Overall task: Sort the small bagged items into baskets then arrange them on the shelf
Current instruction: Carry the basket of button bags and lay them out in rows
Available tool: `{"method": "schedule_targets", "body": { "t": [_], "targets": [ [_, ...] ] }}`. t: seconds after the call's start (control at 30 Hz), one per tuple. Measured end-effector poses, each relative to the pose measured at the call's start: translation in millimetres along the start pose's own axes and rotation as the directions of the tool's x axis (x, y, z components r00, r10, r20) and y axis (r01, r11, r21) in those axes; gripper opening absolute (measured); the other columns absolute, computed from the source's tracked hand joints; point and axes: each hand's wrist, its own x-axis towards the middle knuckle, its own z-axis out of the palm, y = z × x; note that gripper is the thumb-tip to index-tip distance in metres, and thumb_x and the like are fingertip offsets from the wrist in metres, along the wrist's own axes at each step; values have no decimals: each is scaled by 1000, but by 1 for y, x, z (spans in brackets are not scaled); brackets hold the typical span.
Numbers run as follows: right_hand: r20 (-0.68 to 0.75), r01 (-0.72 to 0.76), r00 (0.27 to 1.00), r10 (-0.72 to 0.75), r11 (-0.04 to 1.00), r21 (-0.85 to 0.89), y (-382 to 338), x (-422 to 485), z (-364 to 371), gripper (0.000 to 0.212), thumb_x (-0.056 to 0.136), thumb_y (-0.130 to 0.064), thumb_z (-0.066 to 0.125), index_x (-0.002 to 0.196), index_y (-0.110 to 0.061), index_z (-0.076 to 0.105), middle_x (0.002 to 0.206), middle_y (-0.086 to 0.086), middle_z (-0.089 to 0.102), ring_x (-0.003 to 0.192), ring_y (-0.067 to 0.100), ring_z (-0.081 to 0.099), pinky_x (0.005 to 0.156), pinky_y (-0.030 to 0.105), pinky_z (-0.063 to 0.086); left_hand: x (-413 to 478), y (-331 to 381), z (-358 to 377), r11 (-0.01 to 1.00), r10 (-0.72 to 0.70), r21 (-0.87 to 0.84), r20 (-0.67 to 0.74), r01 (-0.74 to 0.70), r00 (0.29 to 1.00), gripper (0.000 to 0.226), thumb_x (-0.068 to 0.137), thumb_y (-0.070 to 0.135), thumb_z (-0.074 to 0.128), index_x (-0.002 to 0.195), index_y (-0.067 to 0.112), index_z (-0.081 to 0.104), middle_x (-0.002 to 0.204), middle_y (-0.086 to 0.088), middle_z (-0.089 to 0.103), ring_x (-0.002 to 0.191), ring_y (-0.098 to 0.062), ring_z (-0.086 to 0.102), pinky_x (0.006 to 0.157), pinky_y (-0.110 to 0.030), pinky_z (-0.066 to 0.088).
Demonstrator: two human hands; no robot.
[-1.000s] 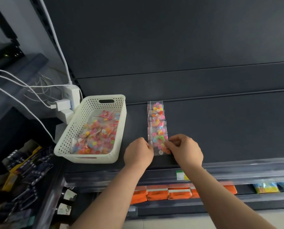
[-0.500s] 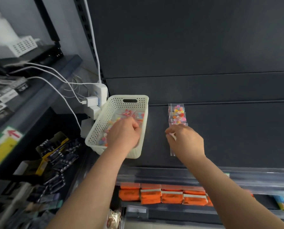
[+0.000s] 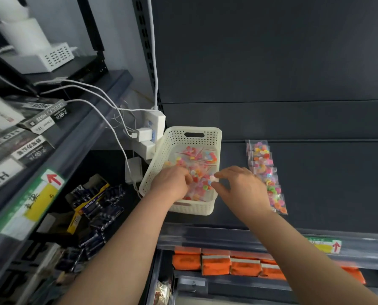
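As these small clear bead-filled bags look light and slippery, my right hand pinches 1 by its edge. Whether my left hand holds any, I cannot tell.

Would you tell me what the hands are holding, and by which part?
The right hand apparently pinches a small clear bag of coloured beads by its edge, over the white perforated basket; whether the left hand grips anything is hidden.
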Motion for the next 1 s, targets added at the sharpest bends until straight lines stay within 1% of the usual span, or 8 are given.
{"method": "schedule_targets", "body": {
  "t": [0.2,0.33,0.43,0.53,0.67,0.77,0.83,1.0],
  "targets": [
    [-4,-31,999,32,999,10,-4,-1,1,32,92,-46,55,118,-30,66,117,-9,65,105,13,60,83,33,52,9,-1,2,996,30,77,29,-33,999,10,93,22,64,99,26,69,114,5,60,105,-19,56,94,-39,48],
    [40,-66,997,63,996,62,-2,0,0,34,91,-45,56,120,-29,64,119,-7,64,107,12,58,78,29,53,7,-5,-8,953,34,-297,-68,-53,997,11,96,15,58,92,24,62,104,9,64,99,-13,59,88,-33,48],
    [60,-110,993,98,960,258,-4,3,-4,44,87,-44,62,128,-27,57,123,-10,60,112,7,54,82,23,47,-3,2,-18,857,81,-493,-155,-148,985,18,94,11,62,85,26,59,91,11,65,90,-10,61,84,-30,50],
    [92,-168,986,141,835,524,-5,5,-9,48,83,-43,68,126,-27,56,110,-18,62,95,-4,58,77,12,47,-13,15,-22,797,163,-552,-193,-244,968,19,89,9,68,85,27,63,87,10,67,87,-11,65,86,-35,55],
    [170,-275,959,227,598,753,10,2,-13,11,88,-20,67,98,-20,69,84,-5,74,79,7,70,67,24,56,-21,39,-14,710,188,-643,-219,-287,957,27,88,6,69,108,23,61,104,5,69,92,-9,66,85,-32,58],
    [240,-349,913,331,326,879,28,-7,-20,9,89,-4,63,92,-12,66,83,1,74,80,14,71,70,25,56,-24,57,0,683,174,-691,-160,-236,972,46,89,15,70,131,21,50,125,7,61,106,-8,62,92,-35,56],
    [280,-363,895,346,204,909,41,-12,-26,10,89,0,61,96,-7,64,87,7,75,86,21,71,78,31,57,-26,69,14,708,154,-690,-56,-150,986,53,88,20,72,135,16,48,120,4,63,104,-12,64,92,-36,55],
    [302,-414,882,361,289,863,70,-28,-41,15,86,-20,70,99,-13,67,90,3,74,85,17,69,79,33,55,-30,99,33,765,146,-625,-67,-155,987,17,91,12,66,98,27,64,90,2,70,85,-16,67,80,-39,59]
  ]
}}
